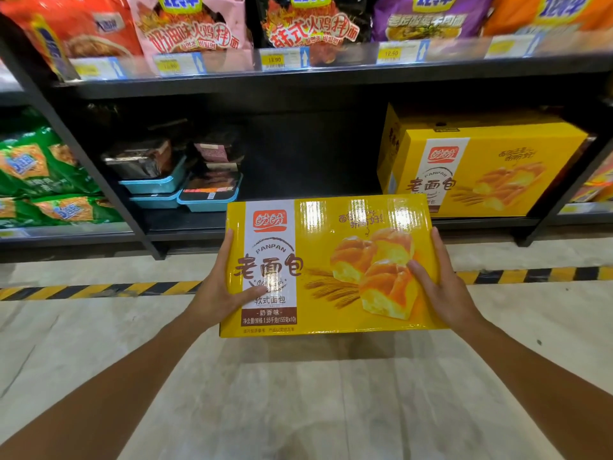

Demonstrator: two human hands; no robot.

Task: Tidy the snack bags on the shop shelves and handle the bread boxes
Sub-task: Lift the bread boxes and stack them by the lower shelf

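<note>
A: Status on the bread box?

B: Yellow bread box (pixel 331 265) is held in the air in front of the bottom shelf (pixel 185 224), printed face up toward the camera, above the floor. Not touching the shelf.

A: Grip?

B: Two-handed. Left hand (pixel 220 287) grips the left edge, thumb lying across the printed face, fingers going under the box and hidden there. Right hand (pixel 441 283) grips the right edge the same way, thumb on the bread picture, fingers out of sight beneath. Both arms extended.

A: Other boxes?

B: A second yellow bread box (pixel 481 174) sits on the bottom shelf at the right, front face out. Another yellow box looks to stand behind it, can't tell how many.

A: Rest of that shelf?

B: Stacked blue trays (pixel 185 190) of dark packaged food at the left, gap in the middle between them and the shelved box. Green snack bags (pixel 39 174) in the next bay to the left.

A: Above?

B: Upper shelf holds noodle bags (pixel 311 24) in red, pink, black, purple and orange, with price tags (pixel 275 59) along the rail. Black-and-yellow hazard tape (pixel 99 290) runs across the floor below the shelving.
</note>
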